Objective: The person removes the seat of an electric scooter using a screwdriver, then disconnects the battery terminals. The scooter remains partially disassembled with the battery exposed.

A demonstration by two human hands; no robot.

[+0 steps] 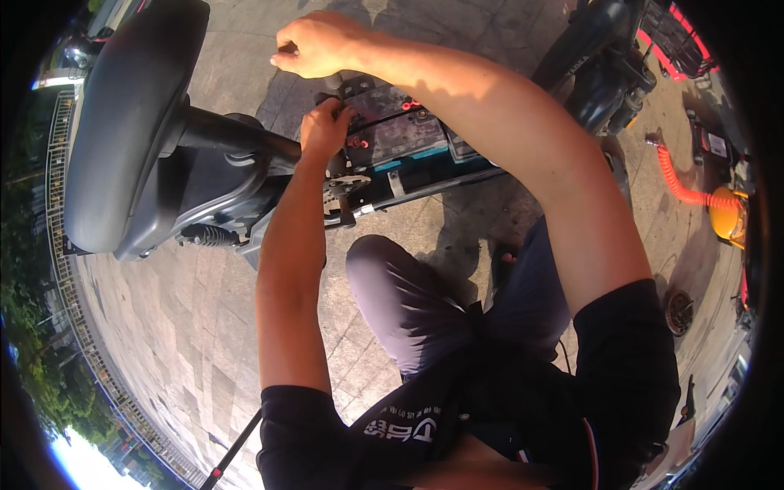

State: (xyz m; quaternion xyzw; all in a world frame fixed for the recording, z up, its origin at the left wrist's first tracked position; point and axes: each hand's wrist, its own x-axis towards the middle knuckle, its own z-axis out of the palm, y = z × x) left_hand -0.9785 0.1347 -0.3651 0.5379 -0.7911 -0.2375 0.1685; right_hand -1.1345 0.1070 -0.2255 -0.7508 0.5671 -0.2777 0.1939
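Note:
An electric scooter stands in front of me with its black seat (135, 122) at the left. Its floor section is uncovered and shows dark batteries (400, 139) with teal sides, red terminal parts (411, 104) and a black cable (384, 121). My left hand (324, 129) is down at the seat end of this bay, fingers closed beside the batteries; what they grip is hidden. Beyond it, my right hand (322, 45) is raised over the scooter's far side with curled fingers. Whatever it might hold cannot be made out.
A coiled orange hose (676, 175) runs to a yellow device (725, 216) on the right. A black and red thing (682, 41) sits at the far right. Paving (196, 327) surrounds my bent knees (388, 265). A round metal cover (679, 312) lies to the right.

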